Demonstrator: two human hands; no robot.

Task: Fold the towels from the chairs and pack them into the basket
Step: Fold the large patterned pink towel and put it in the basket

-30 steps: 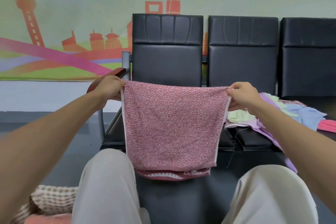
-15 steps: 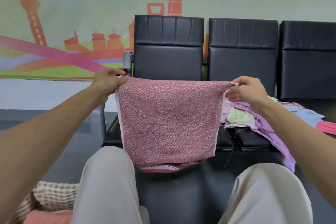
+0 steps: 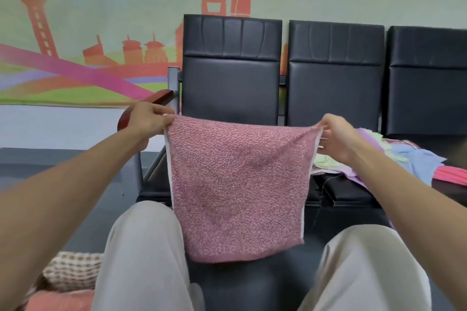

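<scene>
- The pink towel (image 3: 237, 184) is held up in the air in front of the left chair (image 3: 231, 88). It is carried by no seat and hangs over the gap between the left leg (image 3: 144, 247) and the right leg (image 3: 366, 267).
- The left hand (image 3: 147, 121) is clamped on the upper left corner of the pink towel, with fingers and thumb curled round the edge.
- The right hand (image 3: 336, 137) is clamped on the upper right corner in a pinch. The cloth is bunched at this grip.
- The upper edge is stretched between the two hands and sags slightly in the middle.
- White trim is seen along both side edges. The lower edge is rounded, as at a fold; whether the cloth is doubled cannot be told.
- A pile of towels (image 3: 414, 161) lies on the seat of the middle chair (image 3: 336, 78), toward its right edge, and reaches the seat of the right chair (image 3: 427, 83).
- Light green, lilac, light blue and coral pieces are seen in the pile. A lilac piece is draped over the front edge of the seat.
- The near left part of the pile is hidden by the right hand and forearm.
- A wooden armrest (image 3: 161, 98) is located at the left side of the left chair, just behind the left hand.
- A checked towel (image 3: 73, 270) and a salmon towel (image 3: 60, 300) are seen beside the left leg, the checked one behind the salmon one. What carries them cannot be told.
- A wall mural (image 3: 75, 58) of a skyline is seen behind the chairs.
</scene>
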